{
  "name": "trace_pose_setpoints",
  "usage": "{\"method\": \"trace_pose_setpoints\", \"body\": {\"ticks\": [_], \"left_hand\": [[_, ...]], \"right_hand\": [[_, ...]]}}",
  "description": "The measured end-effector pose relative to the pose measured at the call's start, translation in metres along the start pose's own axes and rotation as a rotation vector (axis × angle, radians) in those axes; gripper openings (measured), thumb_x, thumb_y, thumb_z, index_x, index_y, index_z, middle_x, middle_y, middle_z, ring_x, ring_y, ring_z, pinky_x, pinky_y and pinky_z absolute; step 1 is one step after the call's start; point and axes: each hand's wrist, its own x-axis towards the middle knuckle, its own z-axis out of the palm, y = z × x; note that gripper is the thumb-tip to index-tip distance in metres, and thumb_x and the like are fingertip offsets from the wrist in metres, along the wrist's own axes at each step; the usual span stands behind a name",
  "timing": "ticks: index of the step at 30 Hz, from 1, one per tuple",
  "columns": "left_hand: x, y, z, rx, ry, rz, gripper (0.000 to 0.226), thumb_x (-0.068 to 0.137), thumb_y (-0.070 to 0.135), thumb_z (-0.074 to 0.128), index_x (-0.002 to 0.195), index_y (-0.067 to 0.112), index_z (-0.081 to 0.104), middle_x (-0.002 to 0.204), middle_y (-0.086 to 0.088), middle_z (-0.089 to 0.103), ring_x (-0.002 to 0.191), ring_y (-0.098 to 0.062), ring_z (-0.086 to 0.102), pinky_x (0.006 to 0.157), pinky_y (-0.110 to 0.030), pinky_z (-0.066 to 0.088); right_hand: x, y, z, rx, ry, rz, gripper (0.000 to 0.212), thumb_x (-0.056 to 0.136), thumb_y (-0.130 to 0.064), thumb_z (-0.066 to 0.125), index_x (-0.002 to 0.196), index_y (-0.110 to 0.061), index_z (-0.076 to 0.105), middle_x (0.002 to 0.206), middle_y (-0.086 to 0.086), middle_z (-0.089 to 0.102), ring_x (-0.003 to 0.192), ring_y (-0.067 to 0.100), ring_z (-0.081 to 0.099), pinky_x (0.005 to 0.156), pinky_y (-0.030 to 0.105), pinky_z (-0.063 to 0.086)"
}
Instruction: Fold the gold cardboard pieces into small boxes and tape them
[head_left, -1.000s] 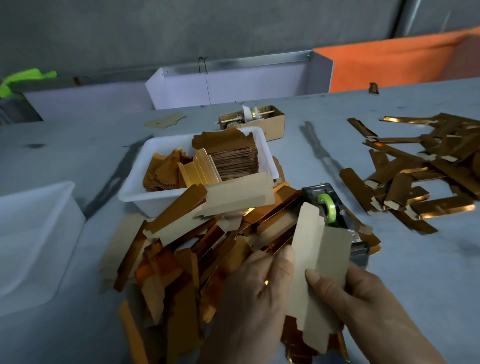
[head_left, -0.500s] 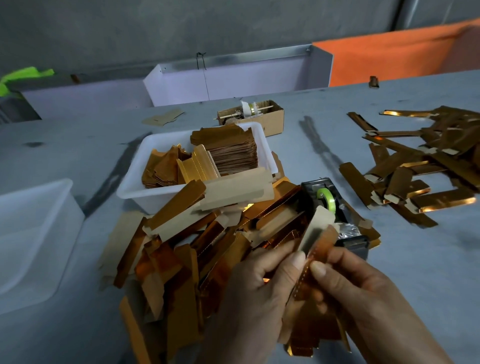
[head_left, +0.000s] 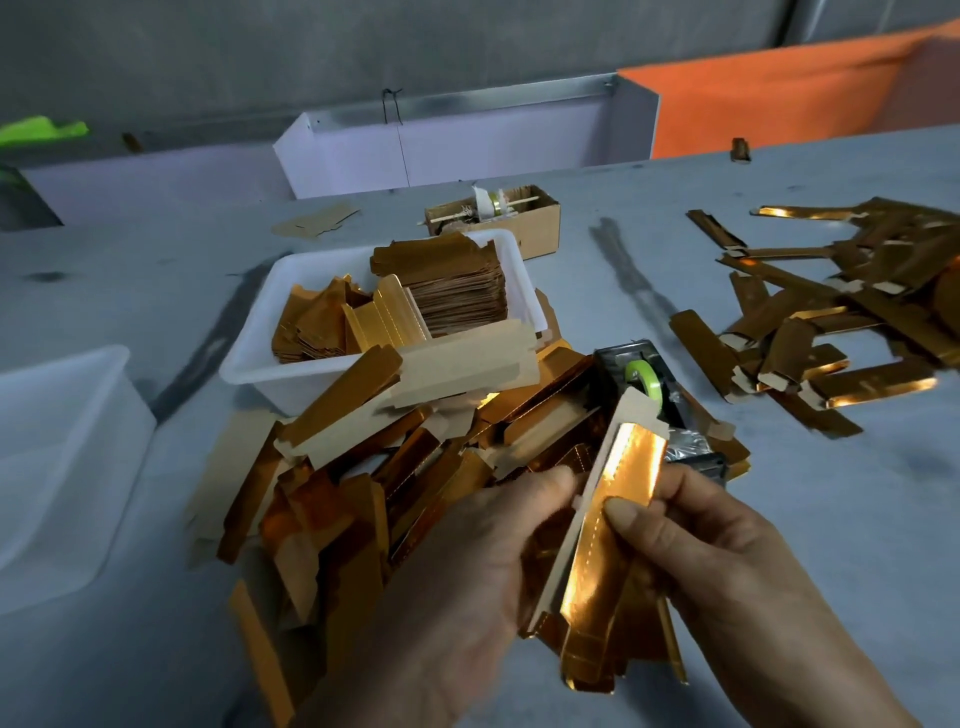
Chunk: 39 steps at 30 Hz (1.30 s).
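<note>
From the head camera, we hold one gold cardboard piece (head_left: 610, 525) upright over the heap of pieces (head_left: 363, 493) at the near edge of the table (head_left: 831, 545). Our left hand (head_left: 467, 561) curls its fingers round the piece's plain left edge; our right hand (head_left: 727, 561) pinches the shiny panel, thumb (head_left: 623, 514) pressed on its face. The piece is partly creased along its length, one panel turned toward us, not yet a closed box, so we judge the folding step is in hand. Next we would need to bring the long panels round until the edges meet, then reach for the tape dispenser (head_left: 649, 379) just behind the piece. More flat pieces fill the white tub (head_left: 249, 364) beyond the heap. Folded boxes (head_left: 831, 332) lie scattered to the right, well apart from our hands.
</note>
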Motion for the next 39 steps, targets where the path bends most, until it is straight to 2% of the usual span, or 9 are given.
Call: {"method": "trace_pose_setpoints", "body": {"ticks": [2, 7, 12, 18, 23, 26, 29, 34, 39], "left_hand": [[-0.007, -0.001, -0.006, -0.061, -0.107, 0.048, 0.039, 0.072, 0.047, 0.071, 0.101, 0.021, 0.073, 0.102, -0.009, 0.073, 0.096, -0.025, 0.07, 0.086, -0.041, 0.054], [-0.005, 0.004, -0.007, -0.165, -0.118, -0.029, 0.043, 0.066, 0.032, 0.067, 0.102, 0.009, 0.07, 0.089, -0.01, 0.071, 0.077, -0.019, 0.068, 0.063, -0.028, 0.054], [-0.006, 0.006, -0.004, -0.099, -0.134, 0.045, 0.023, 0.067, 0.028, 0.066, 0.085, 0.017, 0.075, 0.082, -0.007, 0.072, 0.071, -0.015, 0.068, 0.057, -0.026, 0.053], [-0.01, 0.005, 0.003, 0.069, 0.021, 0.175, 0.02, 0.068, 0.031, 0.071, 0.086, 0.022, 0.074, 0.081, -0.001, 0.073, 0.077, -0.015, 0.068, 0.067, -0.029, 0.051], [-0.012, 0.006, 0.009, 0.196, 0.148, 0.224, 0.006, 0.083, 0.021, 0.068, 0.085, 0.025, 0.069, 0.074, 0.007, 0.072, 0.067, -0.005, 0.068, 0.054, -0.013, 0.048], [-0.015, 0.007, 0.014, 0.229, 0.163, 0.247, 0.011, 0.082, 0.02, 0.069, 0.091, 0.025, 0.066, 0.077, 0.009, 0.073, 0.072, -0.004, 0.069, 0.057, -0.013, 0.051], [-0.014, 0.002, 0.017, 0.296, 0.214, 0.288, 0.024, 0.081, 0.02, 0.071, 0.096, 0.031, 0.055, 0.082, 0.011, 0.072, 0.076, 0.0, 0.068, 0.058, -0.014, 0.052], [-0.015, -0.005, 0.01, 0.283, 0.168, 0.136, 0.022, 0.083, 0.024, 0.068, 0.097, 0.034, 0.054, 0.087, 0.009, 0.071, 0.081, -0.005, 0.068, 0.063, -0.015, 0.051], [-0.016, -0.011, 0.008, 0.219, 0.052, -0.105, 0.024, 0.076, 0.051, 0.066, 0.087, 0.03, 0.061, 0.085, 0.005, 0.064, 0.09, -0.017, 0.065, 0.078, -0.032, 0.054]], "right_hand": [[0.0, -0.001, -0.001, 0.027, -0.003, -0.008, 0.022, 0.052, -0.033, 0.073, 0.07, -0.021, 0.069, 0.059, 0.002, 0.053, 0.049, 0.011, 0.051, 0.049, 0.021, 0.046], [0.0, -0.002, -0.006, 0.018, 0.004, -0.011, 0.017, 0.053, -0.03, 0.072, 0.068, -0.022, 0.068, 0.056, 0.0, 0.051, 0.048, 0.011, 0.05, 0.047, 0.02, 0.046], [-0.001, -0.001, -0.006, -0.005, 0.001, -0.038, 0.017, 0.057, -0.028, 0.07, 0.072, -0.019, 0.068, 0.056, -0.001, 0.058, 0.049, 0.008, 0.055, 0.047, 0.018, 0.045], [-0.004, -0.002, -0.006, -0.007, -0.036, -0.043, 0.018, 0.058, -0.031, 0.069, 0.073, -0.021, 0.068, 0.054, -0.003, 0.054, 0.049, 0.01, 0.053, 0.05, 0.021, 0.049], [-0.008, -0.001, -0.009, -0.022, -0.05, 0.024, 0.037, 0.072, -0.054, 0.058, 0.081, -0.02, 0.069, 0.066, 0.009, 0.064, 0.062, 0.019, 0.063, 0.077, 0.037, 0.048], [-0.009, -0.003, -0.006, -0.102, -0.043, 0.018, 0.048, 0.06, -0.071, 0.065, 0.083, -0.029, 0.07, 0.075, 0.007, 0.071, 0.068, 0.021, 0.068, 0.07, 0.033, 0.053], [-0.007, -0.001, -0.005, -0.111, 0.003, 0.071, 0.037, 0.047, -0.054, 0.069, 0.076, -0.03, 0.07, 0.073, 0.007, 0.072, 0.064, 0.018, 0.068, 0.066, 0.033, 0.05], [-0.004, 0.009, -0.004, -0.091, -0.028, 0.116, 0.028, 0.054, -0.039, 0.07, 0.079, -0.027, 0.072, 0.081, 0.011, 0.072, 0.08, 0.033, 0.068, 0.073, 0.038, 0.059], [-0.002, 0.021, -0.008, -0.118, -0.015, 0.14, 0.042, 0.062, -0.04, 0.064, 0.102, -0.03, 0.062, 0.092, -0.008, 0.073, 0.088, 0.014, 0.069, 0.08, 0.033, 0.054]]}}
